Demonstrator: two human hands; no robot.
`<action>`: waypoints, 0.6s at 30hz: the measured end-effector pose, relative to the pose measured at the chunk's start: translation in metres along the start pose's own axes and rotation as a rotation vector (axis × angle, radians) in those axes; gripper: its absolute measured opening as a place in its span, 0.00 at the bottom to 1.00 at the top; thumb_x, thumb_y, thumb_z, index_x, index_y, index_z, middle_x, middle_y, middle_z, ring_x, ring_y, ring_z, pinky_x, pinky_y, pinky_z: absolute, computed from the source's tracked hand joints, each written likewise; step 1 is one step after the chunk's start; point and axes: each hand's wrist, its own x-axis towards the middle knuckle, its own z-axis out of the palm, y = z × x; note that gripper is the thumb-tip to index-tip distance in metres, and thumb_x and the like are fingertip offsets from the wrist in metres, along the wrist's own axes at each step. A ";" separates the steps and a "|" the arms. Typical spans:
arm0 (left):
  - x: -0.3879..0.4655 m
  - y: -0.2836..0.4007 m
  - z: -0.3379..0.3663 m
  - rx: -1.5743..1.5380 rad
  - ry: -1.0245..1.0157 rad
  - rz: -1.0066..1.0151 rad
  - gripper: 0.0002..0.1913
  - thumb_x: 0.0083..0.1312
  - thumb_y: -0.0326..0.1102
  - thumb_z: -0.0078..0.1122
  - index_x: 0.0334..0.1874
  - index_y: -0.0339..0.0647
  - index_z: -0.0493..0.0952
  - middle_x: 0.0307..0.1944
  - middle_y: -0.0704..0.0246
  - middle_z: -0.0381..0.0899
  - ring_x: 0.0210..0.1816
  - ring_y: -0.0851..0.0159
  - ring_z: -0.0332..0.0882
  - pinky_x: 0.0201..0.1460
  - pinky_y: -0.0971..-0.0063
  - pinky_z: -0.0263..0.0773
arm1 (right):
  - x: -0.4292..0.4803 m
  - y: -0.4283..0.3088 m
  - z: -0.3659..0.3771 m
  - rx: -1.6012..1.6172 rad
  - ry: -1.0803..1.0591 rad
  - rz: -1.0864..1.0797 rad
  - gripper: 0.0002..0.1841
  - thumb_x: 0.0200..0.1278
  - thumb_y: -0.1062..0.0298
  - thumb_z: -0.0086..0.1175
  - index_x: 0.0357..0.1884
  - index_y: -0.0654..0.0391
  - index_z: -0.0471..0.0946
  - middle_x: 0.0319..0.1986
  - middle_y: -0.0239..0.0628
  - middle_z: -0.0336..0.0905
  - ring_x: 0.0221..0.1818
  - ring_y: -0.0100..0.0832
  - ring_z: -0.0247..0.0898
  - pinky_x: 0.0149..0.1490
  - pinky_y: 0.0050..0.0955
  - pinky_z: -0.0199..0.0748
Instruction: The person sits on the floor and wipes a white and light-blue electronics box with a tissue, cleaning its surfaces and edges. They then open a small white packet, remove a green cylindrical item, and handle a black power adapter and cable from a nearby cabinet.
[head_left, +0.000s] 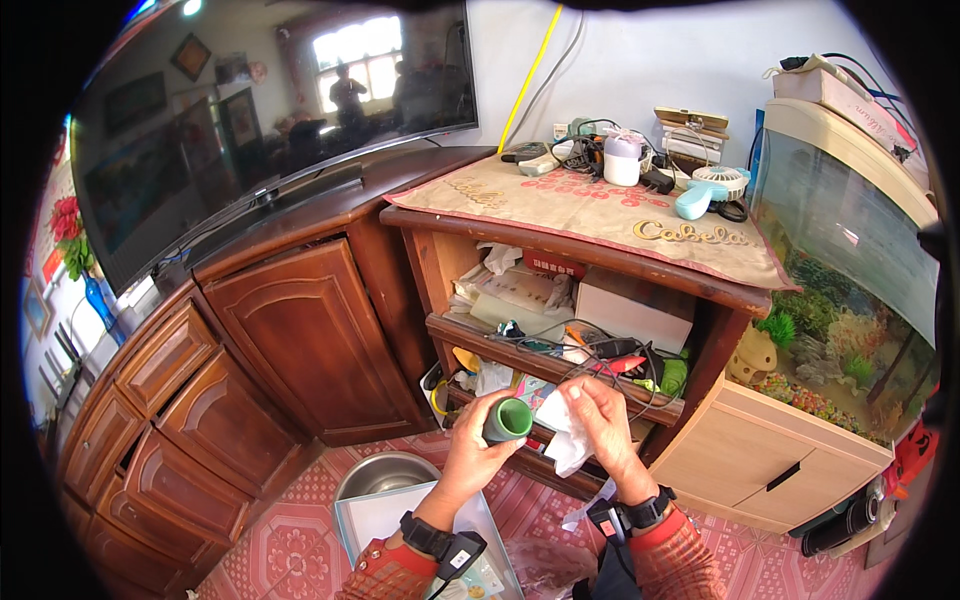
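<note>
My left hand (480, 442) is wrapped around a green cylindrical cup (510, 420), its round opening facing up toward me. To its right, my right hand (600, 420) pinches a crumpled white tissue or thin wrapper (564, 442) that hangs down from the fingers. Both hands are in front of an open wooden cabinet (555, 375) whose shelves hold papers, a white box (634, 307), tangled cables and small items. Black straps with small devices sit on both wrists.
Below my left forearm, a shallow light-coloured box (390, 517) overlaps a metal basin (386, 471) on the tiled floor. A handheld fan (709, 191) and chargers lie on the cloth-covered cabinet top. An aquarium (840, 300) stands right; a television (277, 97) stands left.
</note>
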 end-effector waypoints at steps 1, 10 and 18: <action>0.001 0.001 -0.001 0.081 0.005 0.034 0.32 0.52 0.24 0.74 0.62 0.42 0.75 0.53 0.69 0.80 0.56 0.64 0.75 0.62 0.69 0.68 | -0.004 -0.002 0.004 0.016 -0.007 -0.026 0.04 0.67 0.73 0.59 0.37 0.61 0.83 0.30 0.26 0.81 0.32 0.17 0.72 0.40 0.19 0.71; 0.001 0.013 -0.001 0.329 0.049 0.165 0.40 0.43 0.21 0.72 0.65 0.51 0.77 0.53 0.70 0.81 0.55 0.58 0.75 0.64 0.63 0.62 | -0.007 0.007 0.022 -0.142 0.061 -0.347 0.06 0.64 0.73 0.66 0.34 0.63 0.81 0.33 0.33 0.83 0.37 0.20 0.76 0.42 0.23 0.76; 0.000 0.011 0.004 0.421 0.177 0.210 0.36 0.44 0.21 0.75 0.57 0.48 0.71 0.49 0.71 0.81 0.54 0.58 0.75 0.64 0.57 0.56 | -0.010 0.006 0.013 0.101 0.093 -0.210 0.07 0.66 0.73 0.65 0.31 0.61 0.79 0.30 0.30 0.82 0.31 0.17 0.72 0.37 0.20 0.71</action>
